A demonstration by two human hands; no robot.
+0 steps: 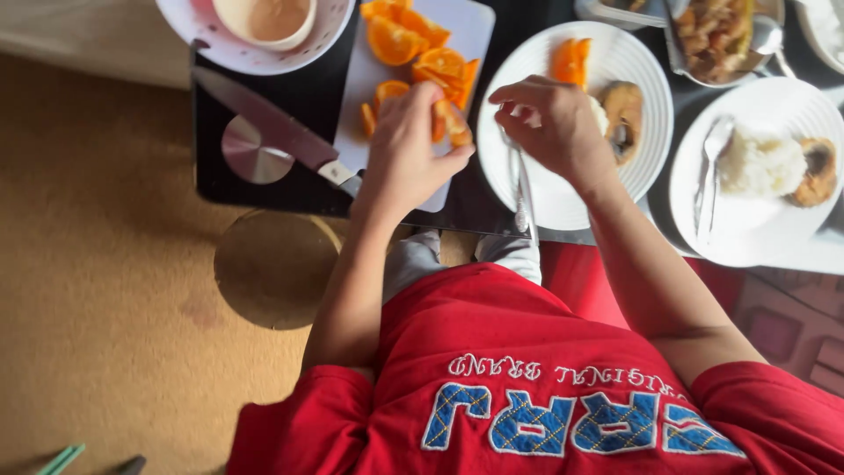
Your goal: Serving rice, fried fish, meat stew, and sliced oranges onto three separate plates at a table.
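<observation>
**Ana:** Head camera looks straight down, so the table sits at the top. Which hand has the orange?

**Ben:** The left hand (406,149) is closed on an orange wedge (453,123), pinched between thumb and fingertips just over the right edge of the white cutting board (369,79).

**Ana:** How does the wedge lie?

**Ben:** Its long axis slants from upper left to lower right, with the lower tip poking out past the thumb toward the white plate (563,202). I cannot tell which face is peel.

**Ana:** And the right hand (549,123)?

**Ben:** Loosely curled above the left part of that plate, fingers bent toward the wedge. Whether it grips anything I cannot tell. A spoon (522,189) lies below it, handle toward the person, reaching over the near rim.

**Ana:** What is on the plate?

**Ben:** One orange piece (570,62) at the far side, a brown fried slice (622,110) to the right, and a bit of white rice beside the hand.

**Ana:** The board?

**Ben:** More orange slices (400,35) piled at its far end and middle. A knife (264,123) lies beside it on the dark tabletop, blade pointing up-left, handle touching the board's near left corner.

**Ana:** Other dishes?

**Ben:** A second plate (747,229) at right holds rice, a brown slice and a spoon. A metal pan (716,35) behind holds browned food. A white colander (237,48) at upper left holds a bowl.
</observation>
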